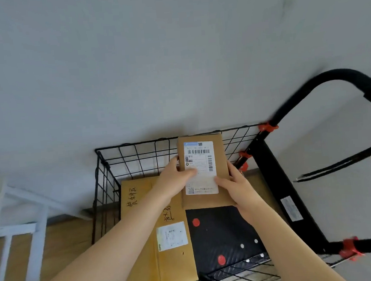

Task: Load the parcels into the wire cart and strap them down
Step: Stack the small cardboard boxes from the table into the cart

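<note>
I hold a small brown cardboard parcel (pixel 220 160) with a white shipping label over the black wire cart (pixel 137 154). My left hand (pixel 174 180) grips its left edge, thumb across the label. My right hand (pixel 238 185) grips its right edge from the side. Inside the cart lies a large flat brown box (pixel 139 220) with handwriting and a white label, filling the left part. To its right the cart's black floor panel (pixel 224 232) shows, with red and white dots.
The cart's black handle (pixel 329 77) arches at the right, with red clips (pixel 267 127) on the frame and a black strap (pixel 344 162) hanging from it. A white frame (pixel 15 229) stands at the left on a wooden floor. A grey wall is behind.
</note>
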### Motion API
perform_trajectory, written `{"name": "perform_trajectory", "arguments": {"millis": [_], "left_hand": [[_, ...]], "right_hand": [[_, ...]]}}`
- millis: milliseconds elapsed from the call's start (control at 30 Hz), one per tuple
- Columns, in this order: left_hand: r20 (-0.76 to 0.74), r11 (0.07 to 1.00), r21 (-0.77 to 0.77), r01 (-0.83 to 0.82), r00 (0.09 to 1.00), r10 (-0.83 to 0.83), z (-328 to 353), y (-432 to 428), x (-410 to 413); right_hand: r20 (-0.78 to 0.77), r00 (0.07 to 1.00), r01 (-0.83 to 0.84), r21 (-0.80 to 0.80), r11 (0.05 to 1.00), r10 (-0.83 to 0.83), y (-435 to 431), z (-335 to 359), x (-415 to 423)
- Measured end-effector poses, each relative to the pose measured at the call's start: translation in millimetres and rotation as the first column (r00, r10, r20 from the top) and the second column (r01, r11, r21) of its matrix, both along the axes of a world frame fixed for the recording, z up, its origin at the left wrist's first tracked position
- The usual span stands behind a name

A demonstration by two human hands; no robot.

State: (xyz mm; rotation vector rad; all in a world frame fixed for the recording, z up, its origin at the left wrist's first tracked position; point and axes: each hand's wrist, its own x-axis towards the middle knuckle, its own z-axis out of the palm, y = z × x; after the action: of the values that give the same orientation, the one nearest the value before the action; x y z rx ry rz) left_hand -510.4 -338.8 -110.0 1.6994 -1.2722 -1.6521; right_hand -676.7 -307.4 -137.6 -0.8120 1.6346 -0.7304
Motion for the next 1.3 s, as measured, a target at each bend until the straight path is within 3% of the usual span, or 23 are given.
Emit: {"name": "perform_trajectory", "arguments": {"millis": [367,667,933,1300], "left_hand": [[0.011,0.96,0.245,-0.133,0.991,0.134,-179,-56,-68],[0.059,0.855,0.457,-0.245,0.968,0.245,-297,-66,-98],[0.153,0.814,0.481,-0.325,0.946,0.287,-356,-70,-103],[0.228,0.851,0.488,-0.193,0.97,0.089,-372,-67,-103]], "right_hand": [[0.035,0.986,-0.166,0.211,0.963,0.163,-72,-173,-67],[0.067,0.97,-0.24,0.391,0.888,0.232,-87,-304,-87],[0.087,0.958,-0.283,0.418,0.863,0.272,-91,-353,-77],[0.018,0.934,-0.332,0.421,0.844,0.358,-93,-361,-79]]}}
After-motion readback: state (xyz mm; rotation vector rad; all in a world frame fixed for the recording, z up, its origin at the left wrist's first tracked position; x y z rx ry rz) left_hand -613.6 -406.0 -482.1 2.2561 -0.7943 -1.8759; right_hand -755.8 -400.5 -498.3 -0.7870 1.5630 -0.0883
